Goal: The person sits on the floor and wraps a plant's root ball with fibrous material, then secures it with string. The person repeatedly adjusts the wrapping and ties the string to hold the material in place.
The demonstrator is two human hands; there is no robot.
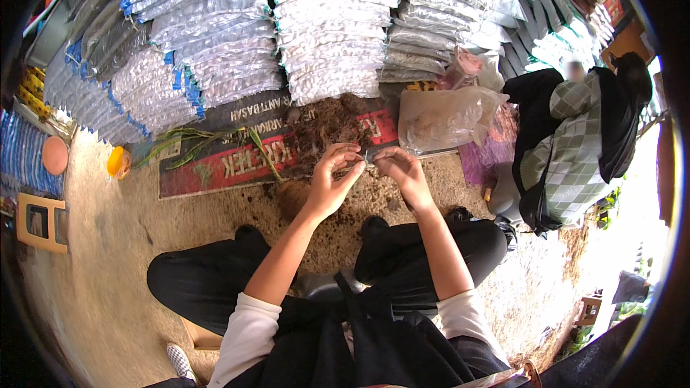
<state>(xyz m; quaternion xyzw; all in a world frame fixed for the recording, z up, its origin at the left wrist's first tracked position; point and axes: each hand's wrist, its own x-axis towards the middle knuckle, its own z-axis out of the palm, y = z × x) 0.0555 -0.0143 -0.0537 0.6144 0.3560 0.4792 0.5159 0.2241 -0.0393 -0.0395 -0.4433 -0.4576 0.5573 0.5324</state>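
Note:
My left hand (pixel 333 181) and my right hand (pixel 405 177) are raised close together in front of me, thumbs and fingers pinched. A thin, light sliver (pixel 367 156) shows between the fingertips, too small to name. Beyond my hands, a heap of dark brown fibrous material (pixel 332 126) lies on a printed black and red banner (pixel 188 181). A plant with long green leaves (pixel 205 138) is stretched over the banner to the left. Partly behind my left wrist sits a rounded brown clump (pixel 292 197).
Tall stacks of plastic-wrapped bundles (pixel 334 25) line the far side. A clear plastic bag (pixel 449 118) lies right of the heap. Someone in a checked top (pixel 568 136) sits at the right. A tan stool (pixel 42 223) and an orange-yellow container (pixel 118 162) stand left.

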